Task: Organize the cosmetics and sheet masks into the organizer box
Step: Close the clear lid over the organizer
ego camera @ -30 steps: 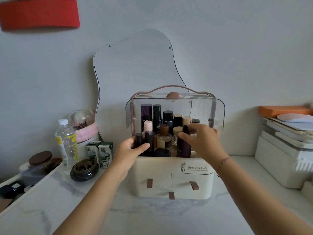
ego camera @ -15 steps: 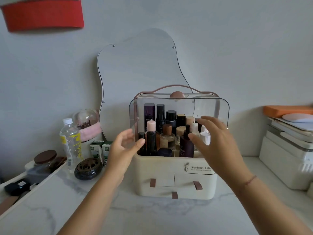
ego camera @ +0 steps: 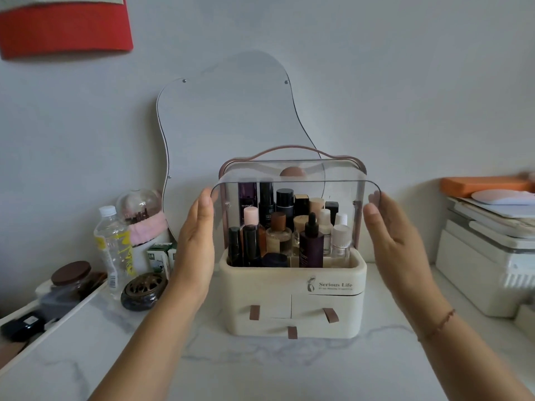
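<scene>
Withdrawn from the bottles (ego camera: 311, 244), left hand (ego camera: 197, 241) and right hand (ego camera: 396, 235) flank the clear lid (ego camera: 318, 169), fingers straight, gripping nothing, fingertips at its side edges. Between the palms the box (ego camera: 272, 285) stands filled; closing the lid likely remains.

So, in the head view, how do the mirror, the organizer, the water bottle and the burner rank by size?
1. Mirror and organizer: look alike; the mirror is partly hidden, so unranked.
2. Water bottle
3. Burner

Matt cream plastic organizer box (ego camera: 269, 287), glossy clear lid (ego camera: 295, 198).
</scene>
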